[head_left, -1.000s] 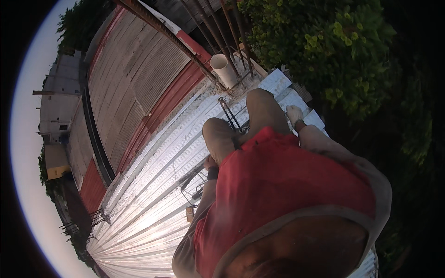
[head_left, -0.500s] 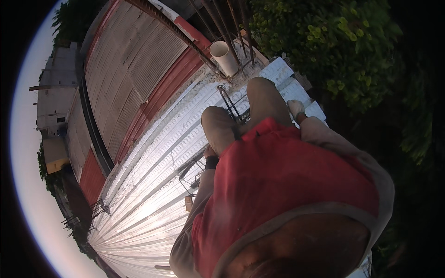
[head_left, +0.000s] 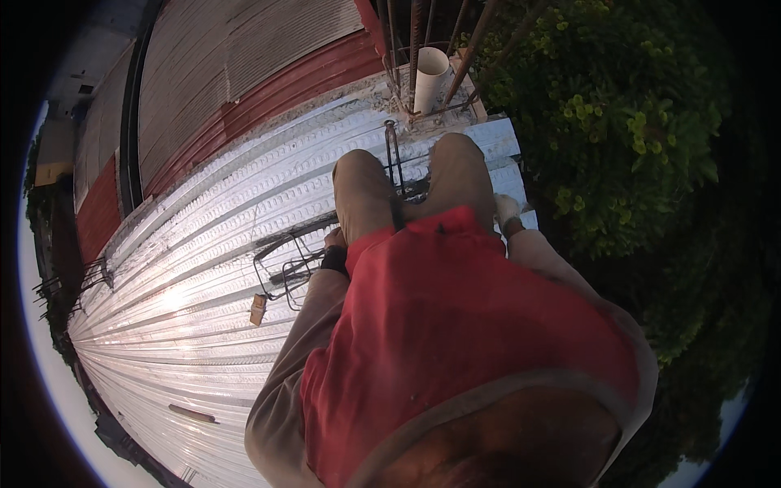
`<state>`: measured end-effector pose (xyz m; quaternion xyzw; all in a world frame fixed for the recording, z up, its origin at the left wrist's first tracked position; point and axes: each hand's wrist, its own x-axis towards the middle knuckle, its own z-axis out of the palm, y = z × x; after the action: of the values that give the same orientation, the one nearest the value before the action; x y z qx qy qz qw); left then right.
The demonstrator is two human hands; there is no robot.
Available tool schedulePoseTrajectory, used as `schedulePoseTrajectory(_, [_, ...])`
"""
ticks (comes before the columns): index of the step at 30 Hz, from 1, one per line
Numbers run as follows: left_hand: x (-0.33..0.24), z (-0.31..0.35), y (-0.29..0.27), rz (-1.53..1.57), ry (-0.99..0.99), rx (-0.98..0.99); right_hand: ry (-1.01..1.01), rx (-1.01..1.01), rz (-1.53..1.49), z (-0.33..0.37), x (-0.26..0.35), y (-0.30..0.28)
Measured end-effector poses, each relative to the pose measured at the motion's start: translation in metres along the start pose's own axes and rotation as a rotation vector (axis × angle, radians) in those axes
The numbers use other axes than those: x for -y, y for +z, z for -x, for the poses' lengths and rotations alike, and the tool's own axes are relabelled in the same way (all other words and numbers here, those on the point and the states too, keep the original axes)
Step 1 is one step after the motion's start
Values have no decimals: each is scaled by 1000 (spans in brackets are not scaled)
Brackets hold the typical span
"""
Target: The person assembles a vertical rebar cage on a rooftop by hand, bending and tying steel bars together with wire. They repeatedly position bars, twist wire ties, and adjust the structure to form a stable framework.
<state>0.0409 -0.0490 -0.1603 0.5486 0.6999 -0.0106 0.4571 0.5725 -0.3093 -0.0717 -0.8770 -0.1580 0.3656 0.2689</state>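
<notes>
I am squatting or kneeling on ribbed metal decking (head_left: 211,220). My left hand (head_left: 334,238) is low beside my left thigh, next to bent thin steel bars (head_left: 286,262) lying on the decking; its fingers are mostly hidden by the leg. A black band (head_left: 334,259) circles that wrist. On the other side, my right hand (head_left: 507,210), in a pale glove, is beside my right thigh at the decking's right edge. Whether its fingers grip anything is unclear. Between my knees lies a narrow looped steel bar (head_left: 394,159), partly hidden by the legs.
Upright rebar (head_left: 416,49) and a white pipe (head_left: 429,79) stand at the front. Left are a small wooden block (head_left: 258,310) and a loose bar (head_left: 193,413). Beyond the right edge are trees (head_left: 602,138); a corrugated roof (head_left: 268,57) adjoins at far left.
The view has turned, so the decking and bent bars at left show more fully. My left hand and right hand stay beside my thighs.
</notes>
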Motion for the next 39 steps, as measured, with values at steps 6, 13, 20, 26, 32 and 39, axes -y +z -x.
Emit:
schedulePoseTrajectory(6, [-40, 37, 21, -88, -26, -89, -335, 26, 496, -38, -12, -20])
schedulePoseTrajectory(13, [-27, 48, 23, -65, -92, -92, -63, -140, 164, -41, 22, -21])
schedulePoseTrajectory(20, [-24, 64, 29, 60, -179, -144, -51, -118, -96, -46, 118, -27])
schedulePoseTrajectory(26, [-36, 113, 24, 205, -145, -232, -114, -105, 172, -47, 110, -29])
schedulePoseTrajectory(32, [19, 147, 17, 134, -338, -275, 130, 56, -162, -27, 66, -23])
schedulePoseTrajectory(39, [-21, 131, 9, 19, -342, -191, -192, 439, 30, -95, -74, -61])
